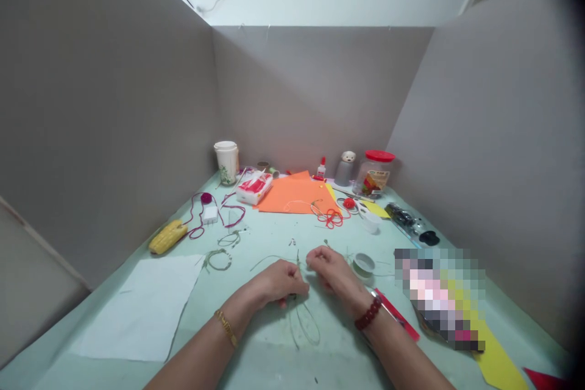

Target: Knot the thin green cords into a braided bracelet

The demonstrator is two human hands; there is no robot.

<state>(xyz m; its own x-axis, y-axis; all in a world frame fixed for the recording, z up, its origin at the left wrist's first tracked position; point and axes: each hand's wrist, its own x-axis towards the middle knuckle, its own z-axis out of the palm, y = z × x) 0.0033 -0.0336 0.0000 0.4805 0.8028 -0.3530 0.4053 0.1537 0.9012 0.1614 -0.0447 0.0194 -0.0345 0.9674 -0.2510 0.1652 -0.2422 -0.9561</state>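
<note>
Thin green cord trails in a loop and loose ends over the table below my hands, with another strand reaching out to the upper left. My left hand is closed, its thumb and fingers pinching the cord where it stands up between both hands. Close beside it, my right hand is also closed in a pinch at the cord; the exact grip is partly hidden by the fingers. A spool of green cord lies just right of my right hand. Small dark bits lie beyond my fingertips.
Two green cord bracelets and a white sheet lie left. A toy corn cob, purple yarn, tissue pack and orange sheets stand farther back. At right are scissors, a red-lidded jar and a red strip.
</note>
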